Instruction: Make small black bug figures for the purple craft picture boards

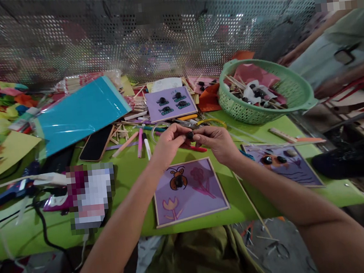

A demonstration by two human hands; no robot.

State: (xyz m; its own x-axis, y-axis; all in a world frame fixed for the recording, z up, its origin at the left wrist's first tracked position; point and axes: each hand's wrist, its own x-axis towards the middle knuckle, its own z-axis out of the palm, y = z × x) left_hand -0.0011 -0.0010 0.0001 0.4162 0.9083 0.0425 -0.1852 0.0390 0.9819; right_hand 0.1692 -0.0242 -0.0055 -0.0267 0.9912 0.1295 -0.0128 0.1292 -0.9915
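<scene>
Both of my hands meet above the green table, fingertips pinching a small dark rounded piece (190, 135), perhaps a stone or shell. My left hand (169, 143) grips it from one side, and my right hand (217, 142) from the other. Below them lies a purple card (188, 204) with a stick frame, drawn with a butterfly and pink flowers. A black lump (179, 181) sits on the butterfly's body. Just under my hands is a red pen (199, 148), partly hidden. Another framed purple card (295, 173) with dark lumps rests to the right, beside my right forearm.
A green basket (263, 111) of sticks and dark pieces stands back right; a person (337, 48) is behind it. At left are a blue sheet (83, 114), a phone (96, 144), a glue gun (16, 193) and cables. A purple card with turtle-like figures (170, 118) lies farther back.
</scene>
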